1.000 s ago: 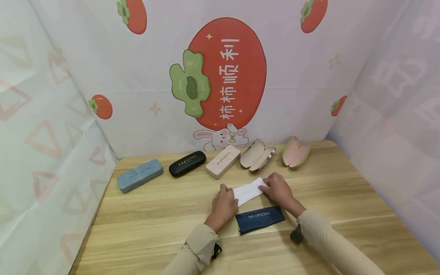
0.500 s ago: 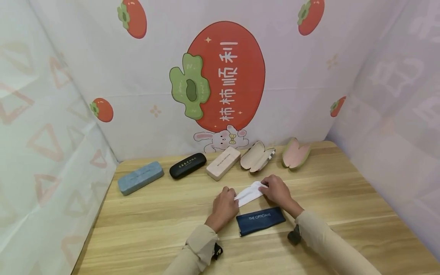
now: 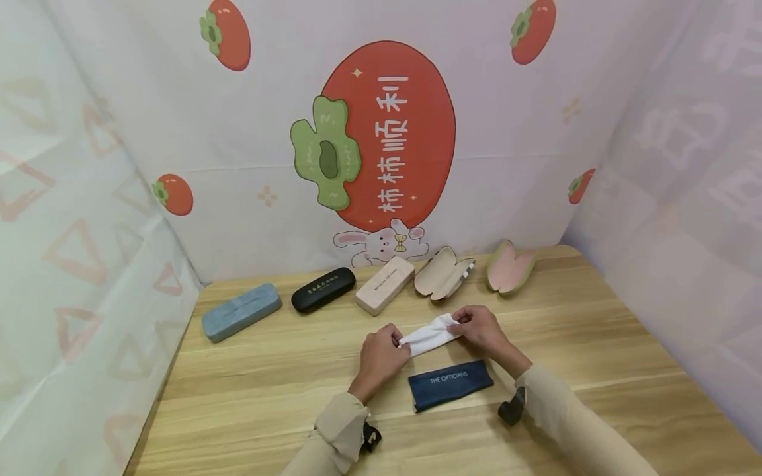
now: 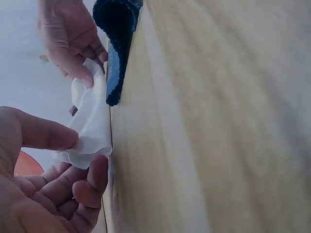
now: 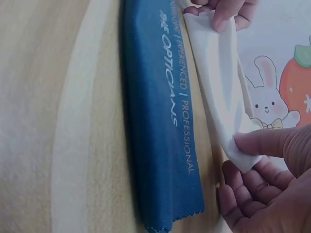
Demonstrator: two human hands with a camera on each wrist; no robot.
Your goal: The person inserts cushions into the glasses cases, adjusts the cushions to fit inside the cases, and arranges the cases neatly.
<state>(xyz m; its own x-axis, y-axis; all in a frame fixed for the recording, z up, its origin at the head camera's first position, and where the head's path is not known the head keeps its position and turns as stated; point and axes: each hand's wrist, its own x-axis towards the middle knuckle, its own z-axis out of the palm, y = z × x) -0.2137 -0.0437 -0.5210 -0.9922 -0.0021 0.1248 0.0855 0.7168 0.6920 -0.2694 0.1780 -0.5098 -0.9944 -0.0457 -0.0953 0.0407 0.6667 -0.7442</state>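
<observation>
Both hands pinch a white folded cloth (image 3: pixel 430 336), which stretches between them as a narrow creased strip. My left hand (image 3: pixel 383 354) has its left end between thumb and fingers; the loose layered edge shows in the left wrist view. At the other end, my right hand (image 3: pixel 481 328) presses its thumb (image 5: pixel 257 143) on top, with the fingers beneath. Just in front of the strip lies a dark blue folded cloth (image 3: pixel 450 385) printed "THE OPTICIANS". Its zigzag-cut edge (image 5: pixel 187 215) shows in the right wrist view, and the left wrist view looks into its curled, hollow end.
Along the back of the wooden table (image 3: pixel 268 396) stand a light blue glasses case (image 3: pixel 241 312), a black one (image 3: pixel 323 289) and a pale pink one (image 3: pixel 385 285). Right of them, two cases lie open, one cream-lined (image 3: pixel 443 274) and one pink-lined (image 3: pixel 510 268). Printed fabric walls surround the table.
The white cloth has gone from a flat, wider strip to a narrower, creased one. My left hand has shifted slightly left and its fingers have turned. The blue cloth lies where it was.
</observation>
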